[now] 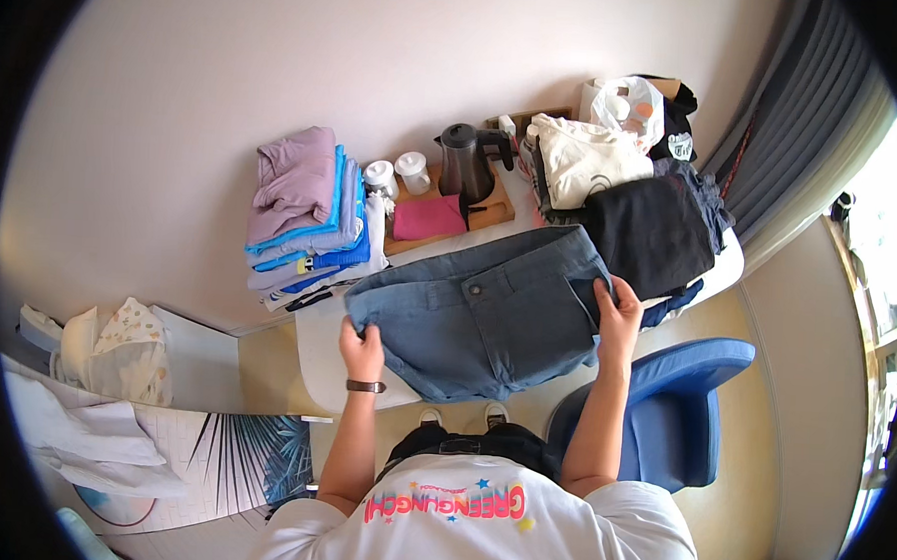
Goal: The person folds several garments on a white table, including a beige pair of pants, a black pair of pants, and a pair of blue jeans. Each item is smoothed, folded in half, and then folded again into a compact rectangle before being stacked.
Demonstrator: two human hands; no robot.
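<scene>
A pair of blue-grey shorts or trousers [485, 311] is stretched out between my hands, waistband away from me and its button facing up. My left hand [361, 351], with a brown-strapped watch or bracelet on the wrist, grips one side of the waist. At the opposite side my right hand [618, 310] pinches the fabric near the pocket. The garment is held over the front of a white table [321, 357]. Its legs hang down and their lower ends are partly hidden from view.
Folded clothes [301, 213] are stacked at the table's left. More clothes [650, 229] are piled at the right. Between them, a wooden tray [497, 207] holds a kettle [465, 164], lidded white cups [412, 172] and a pink cloth [430, 218]. A blue chair [660, 417] stands right.
</scene>
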